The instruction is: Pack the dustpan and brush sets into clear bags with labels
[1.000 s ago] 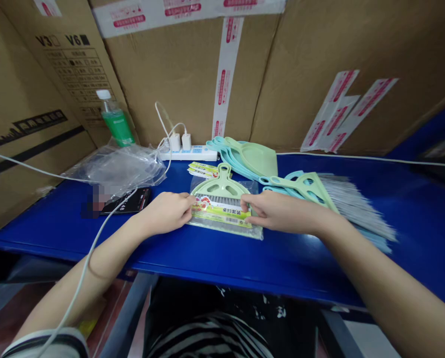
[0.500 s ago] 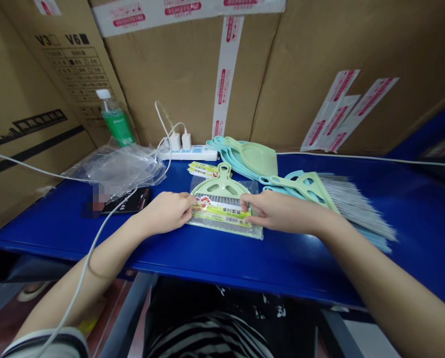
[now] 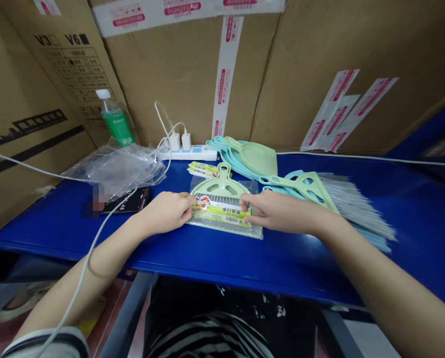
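A light green brush and dustpan set (image 3: 222, 188) lies flat on the blue table in a clear plastic bag, its handle pointing away from me. Across its grey bristles runs a yellow and white printed label card (image 3: 222, 211). My left hand (image 3: 172, 211) is closed, with its fingertips gripping the bag's left edge. At the right side, my right hand (image 3: 267, 209) has its thumb and curled fingers pressed on the bag and the end of the card. Just behind the set are more label cards (image 3: 203, 169).
Stacked dustpans (image 3: 259, 158) lie behind; loose brushes (image 3: 352, 204) are at the right. Clear bags (image 3: 114, 166), a green-labelled bottle (image 3: 118, 124) and a black phone-like device (image 3: 131, 201) stand left. A power strip (image 3: 196, 152) sits before the cardboard wall (image 3: 192, 74). A white cable crosses my left arm.
My hands and the bagged set look the same as before. Under the table at the lower left, a shoe has shifted slightly.
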Motion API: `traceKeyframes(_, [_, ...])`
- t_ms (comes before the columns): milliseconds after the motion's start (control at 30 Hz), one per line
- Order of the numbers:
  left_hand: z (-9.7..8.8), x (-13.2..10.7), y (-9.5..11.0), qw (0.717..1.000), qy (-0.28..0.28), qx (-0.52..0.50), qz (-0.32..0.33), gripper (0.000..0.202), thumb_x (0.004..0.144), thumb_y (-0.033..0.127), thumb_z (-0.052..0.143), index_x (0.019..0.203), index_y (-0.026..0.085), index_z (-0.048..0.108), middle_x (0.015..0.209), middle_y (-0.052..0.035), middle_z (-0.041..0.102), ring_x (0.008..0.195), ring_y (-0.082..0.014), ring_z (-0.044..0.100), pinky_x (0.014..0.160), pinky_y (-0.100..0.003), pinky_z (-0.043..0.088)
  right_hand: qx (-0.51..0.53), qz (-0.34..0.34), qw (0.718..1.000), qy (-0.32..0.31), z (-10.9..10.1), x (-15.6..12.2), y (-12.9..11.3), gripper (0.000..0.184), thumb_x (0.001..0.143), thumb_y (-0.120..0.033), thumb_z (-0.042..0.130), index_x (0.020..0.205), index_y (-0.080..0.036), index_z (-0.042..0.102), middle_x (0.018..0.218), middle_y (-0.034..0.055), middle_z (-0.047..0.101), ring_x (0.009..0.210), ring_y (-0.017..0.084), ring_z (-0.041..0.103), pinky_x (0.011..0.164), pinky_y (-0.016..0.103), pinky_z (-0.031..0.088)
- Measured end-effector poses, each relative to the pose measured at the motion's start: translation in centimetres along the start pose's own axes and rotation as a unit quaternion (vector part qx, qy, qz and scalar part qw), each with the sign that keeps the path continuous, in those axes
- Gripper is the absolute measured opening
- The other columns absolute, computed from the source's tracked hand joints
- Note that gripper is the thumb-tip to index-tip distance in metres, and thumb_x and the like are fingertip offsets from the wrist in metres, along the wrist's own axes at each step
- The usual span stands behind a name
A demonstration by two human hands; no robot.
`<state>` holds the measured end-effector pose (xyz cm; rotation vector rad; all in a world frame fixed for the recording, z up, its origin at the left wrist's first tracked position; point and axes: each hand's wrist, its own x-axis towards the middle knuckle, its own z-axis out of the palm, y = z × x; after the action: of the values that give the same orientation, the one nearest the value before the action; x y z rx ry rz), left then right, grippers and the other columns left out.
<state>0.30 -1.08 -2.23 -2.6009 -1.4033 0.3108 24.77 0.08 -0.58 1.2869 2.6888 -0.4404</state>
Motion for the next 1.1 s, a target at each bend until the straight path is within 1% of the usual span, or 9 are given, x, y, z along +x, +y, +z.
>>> traceKeyframes(133, [0.08,0.01,-0.03,1.0,0.006,-0.001,0.001,0.019,0.089,0.021,0.04,0.084,0.017,0.058,0.081,-0.0047,0.066,0.068,-0.0186,0.065,0.059,-0.028,0.045,-0.002,0.013,1.0,-0.005,-0.05,-0.01,-0.06,0.012,0.084,-0.024,0.048,0.093,-0.018,0.054,0.056,-0.0024,0.049,0.054,0.015,0.047,0.052,0.028,0.03])
traceKeyframes(233, [0.05,-0.03,0.02,1.0,0.009,-0.003,0.001,0.019,0.088,0.021,0.04,0.084,0.017,0.058,0.081,-0.0047,0.066,0.067,-0.0175,0.065,0.059,-0.027,0.045,-0.009,0.011,1.0,-0.002,-0.09,-0.07,-0.13,0.013,0.084,-0.025,0.047,0.093,-0.019,0.054,0.057,-0.0021,0.05,0.054,0.016,0.048,0.052,0.028,0.03])
traceKeyframes(433, [-0.12,-0.08,0.1,1.0,0.0,0.0,0.001,0.019,0.088,0.019,0.04,0.089,0.017,0.058,0.083,-0.0048,0.066,0.068,-0.0193,0.065,0.06,-0.028,0.046,-0.016,0.014,1.0,-0.003,-0.16,-0.1,-0.2,0.013,0.085,-0.025,0.047,0.093,-0.019,0.054,0.057,-0.0013,0.051,0.055,0.017,0.05,0.052,0.028,0.031])
traceKeyframes(567, [-0.22,-0.1,0.14,1.0,0.002,0.0,0.0,0.019,0.088,0.019,0.039,0.087,0.017,0.058,0.082,-0.0047,0.066,0.068,-0.0185,0.065,0.06,-0.028,0.046,-0.014,0.012,1.0,-0.006,-0.21,-0.1,-0.15,0.012,0.085,-0.024,0.046,0.093,-0.019,0.053,0.057,-0.0014,0.052,0.055,0.016,0.05,0.052,0.028,0.031])
traceKeyframes(767, [-0.35,-0.13,0.19,1.0,0.002,0.0,0.0,0.02,0.088,0.019,0.038,0.087,0.017,0.058,0.082,-0.0052,0.066,0.068,-0.0187,0.065,0.06,-0.028,0.047,-0.01,0.009,1.0,-0.003,-0.17,-0.17,-0.11,0.012,0.085,-0.026,0.046,0.092,-0.019,0.053,0.059,0.0003,0.053,0.059,0.018,0.052,0.052,0.028,0.032])
traceKeyframes(1100, [-0.41,-0.07,0.17,1.0,-0.004,-0.002,-0.002,0.02,0.088,0.019,0.039,0.087,0.017,0.058,0.083,-0.0054,0.066,0.069,-0.019,0.065,0.062,-0.028,0.048,-0.007,0.007,1.0,0.001,0.02,-0.05,0.0,0.011,0.086,-0.026,0.046,0.091,-0.019,0.053,0.059,0.0001,0.054,0.058,0.017,0.051,0.053,0.028,0.031])
